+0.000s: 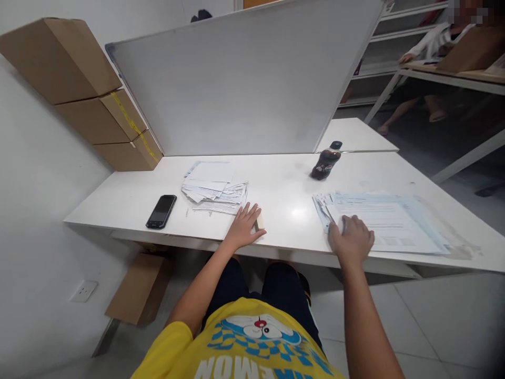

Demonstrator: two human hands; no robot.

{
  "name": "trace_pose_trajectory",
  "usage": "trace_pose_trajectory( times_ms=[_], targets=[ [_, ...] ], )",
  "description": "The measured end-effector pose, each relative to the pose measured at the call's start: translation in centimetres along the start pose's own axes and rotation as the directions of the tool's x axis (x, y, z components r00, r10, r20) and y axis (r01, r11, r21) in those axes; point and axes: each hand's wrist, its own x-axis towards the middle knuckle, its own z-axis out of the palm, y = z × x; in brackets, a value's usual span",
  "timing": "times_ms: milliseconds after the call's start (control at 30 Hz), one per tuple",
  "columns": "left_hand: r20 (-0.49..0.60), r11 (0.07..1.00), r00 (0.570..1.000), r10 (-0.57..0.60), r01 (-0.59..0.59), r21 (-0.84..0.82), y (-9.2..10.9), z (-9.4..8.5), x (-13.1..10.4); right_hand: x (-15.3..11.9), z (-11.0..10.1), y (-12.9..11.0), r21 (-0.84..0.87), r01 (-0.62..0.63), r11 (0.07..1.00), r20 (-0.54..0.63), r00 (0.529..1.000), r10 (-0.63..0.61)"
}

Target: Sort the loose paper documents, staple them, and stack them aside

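Your left hand [243, 227] is spread wide by the table's front edge, thumb well apart from the fingers, with the small pale block [260, 219] in the gap between them; your right hand [352, 237] rests on the left part of the right stack [394, 223], fingers bent, and whether it grips anything beneath the palm you cannot tell from here. The block sits on the table [284, 223] just beside the left stack [213, 189]; the bottle [325, 162] stands behind the right stack, and the phone [161, 211] lies to the left of the left stack.

The block looks light and stiff; pinch it by its two opposite sides, thumb against fingers, and a mild squeeze should do. The right stack looks thin and limp, its sheets uneven and probably quick to slide over one another or crease; take it near the edge with your thumb on top and fingers beneath, and support it from below, since pressing on the top sheet alone could shift it off the rest.
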Motion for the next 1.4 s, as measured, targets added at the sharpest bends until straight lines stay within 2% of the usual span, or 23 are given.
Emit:
trace_pose_trajectory(
  times_ms=[67,133,267,333,400,467,633,767,900,1033,1133,1233,1300,1333,1367,1400],
  targets=[
    [-0.024,0.998,0.997,-0.069,0.069,-0.013,-0.8,-0.6,0.6,0.1,0.0,0.0,0.007,0.002,1.000,-0.001,1.000,-0.002],
    [-0.098,0.979,0.974,-0.204,0.204,-0.005,-2.4,-1.8,1.6,0.1,-0.1,-0.1,0.010,-0.004,1.000,0.010,1.000,0.004],
    [-0.286,0.882,0.853,-0.437,0.469,0.050,-7.8,-5.0,4.1,0.1,-0.4,-0.4,0.000,-0.015,1.000,0.031,0.999,0.015],
    [-0.306,0.823,0.793,-0.527,0.566,0.047,-10.3,-5.9,5.1,0.1,-0.5,-0.5,-0.008,-0.014,1.000,0.029,0.999,0.015],
    [-0.285,0.801,0.778,-0.560,0.596,0.050,-11.9,-5.8,5.6,0.1,-0.4,-0.5,-0.016,-0.012,1.000,0.026,1.000,0.012],
    [-0.294,0.816,0.792,-0.535,0.574,0.062,-12.6,-5.2,5.6,0.2,-0.3,-0.4,-0.021,-0.007,1.000,0.028,1.000,0.007],
    [-0.420,0.868,0.804,-0.422,0.492,0.069,-12.1,-4.3,4.6,0.2,0.0,-0.2,-0.013,0.007,1.000,0.038,0.999,-0.006],
    [-0.393,0.919,0.848,-0.355,0.393,0.019,-11.2,-4.5,4.1,0.1,0.1,0.0,-0.012,0.011,1.000,0.038,0.999,-0.010],
    [-0.355,0.924,0.854,-0.380,0.338,-0.176,-10.0,-4.6,3.9,0.0,0.2,0.1,-0.028,0.021,0.999,0.022,1.000,-0.020],
    [-0.373,0.906,0.830,-0.415,0.337,-0.257,-8.8,-5.0,3.2,0.0,0.3,0.1,-0.031,0.025,0.999,0.030,0.999,-0.024],
    [-0.422,0.883,0.785,-0.453,0.331,-0.332,-8.0,-5.3,2.3,0.1,0.5,-0.1,-0.048,0.016,0.999,0.034,0.999,-0.015],
    [-0.484,0.866,0.737,-0.472,0.284,-0.412,-6.7,-5.7,2.1,0.2,0.1,-0.8,-0.049,0.024,0.998,-0.038,0.999,-0.026],
    [-0.565,0.841,0.656,-0.500,0.211,-0.499,-5.3,-5.9,2.3,0.2,-0.5,-1.8,-0.005,0.055,0.998,-0.109,0.993,-0.055],
    [-0.613,0.816,0.584,-0.531,0.158,-0.556,-4.6,-6.1,2.4,0.1,-0.8,-2.6,0.042,0.085,0.996,-0.133,0.988,-0.078],
    [-0.667,0.729,0.393,-0.634,0.016,-0.684,-3.8,-6.2,2.5,0.0,-1.1,-3.6,0.108,0.112,0.988,-0.156,0.983,-0.095],
    [-0.647,0.626,0.267,-0.715,-0.169,-0.761,-3.0,-6.4,2.6,-0.3,-1.3,-4.8,0.190,0.146,0.971,-0.171,0.979,-0.114]
  ],
)
